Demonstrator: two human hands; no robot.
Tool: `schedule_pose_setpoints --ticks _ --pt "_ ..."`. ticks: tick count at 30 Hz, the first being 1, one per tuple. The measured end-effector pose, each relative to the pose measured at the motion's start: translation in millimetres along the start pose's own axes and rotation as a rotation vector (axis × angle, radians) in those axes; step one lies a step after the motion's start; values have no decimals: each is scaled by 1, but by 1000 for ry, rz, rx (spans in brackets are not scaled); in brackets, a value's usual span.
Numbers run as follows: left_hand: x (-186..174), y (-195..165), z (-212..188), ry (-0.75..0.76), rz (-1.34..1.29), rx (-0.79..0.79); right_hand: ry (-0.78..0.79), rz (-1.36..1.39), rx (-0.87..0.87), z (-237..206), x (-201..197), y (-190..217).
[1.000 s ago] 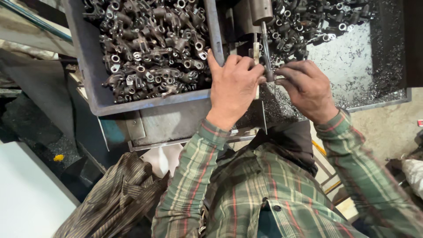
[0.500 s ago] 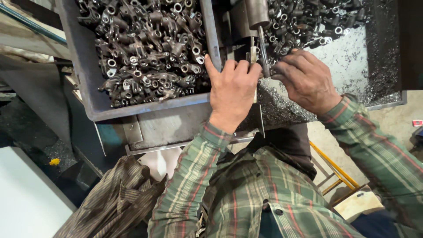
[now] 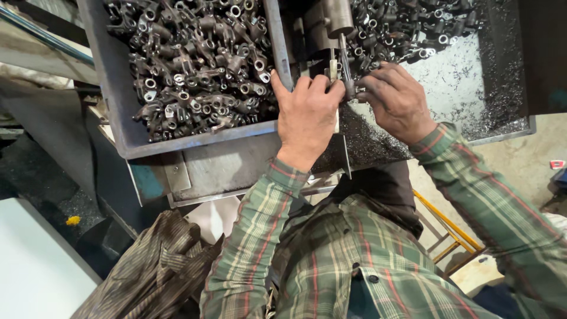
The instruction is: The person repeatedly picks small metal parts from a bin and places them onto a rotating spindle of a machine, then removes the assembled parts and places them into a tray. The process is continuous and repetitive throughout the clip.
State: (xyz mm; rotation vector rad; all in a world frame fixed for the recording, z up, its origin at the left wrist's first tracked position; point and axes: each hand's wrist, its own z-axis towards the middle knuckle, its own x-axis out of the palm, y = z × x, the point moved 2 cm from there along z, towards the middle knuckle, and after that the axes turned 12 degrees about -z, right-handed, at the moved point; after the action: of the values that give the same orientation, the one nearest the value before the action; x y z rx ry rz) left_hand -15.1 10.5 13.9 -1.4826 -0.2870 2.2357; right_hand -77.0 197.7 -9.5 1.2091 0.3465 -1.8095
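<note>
Both hands up at the drill spindle, between two trays. Left hand curled, fingers folded narrow over a small metal part under the bit, part itself hidden beneath the fingers. Right hand just right of it, fingertips pinched on a small dark metal piece beside the drill bit, touching the left fingers. Far left, grey tray heaped with dark metal forgings. Far right, more forgings on a shavings-strewn tray. Plaid sleeves near.
</note>
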Motion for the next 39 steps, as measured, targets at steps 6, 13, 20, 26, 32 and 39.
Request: schedule_pose_setpoints --ticks 6,13,20,26,32,39 --pt "6 0 1 29 52 -39 -41 -24 1 0 6 -1" --pt "1 4 -2 92 84 48 -8 -123 -32 5 -2 -2" --pt "2 10 3 156 28 30 28 -84 -3 6 -1 -4" --pt "2 10 7 164 -8 20 44 -91 -33 6 -4 -8" --pt "1 11 7 229 -53 -8 159 13 35 -9 2 -15" --pt "-1 13 3 235 -96 38 79 304 322 -45 -3 -42"
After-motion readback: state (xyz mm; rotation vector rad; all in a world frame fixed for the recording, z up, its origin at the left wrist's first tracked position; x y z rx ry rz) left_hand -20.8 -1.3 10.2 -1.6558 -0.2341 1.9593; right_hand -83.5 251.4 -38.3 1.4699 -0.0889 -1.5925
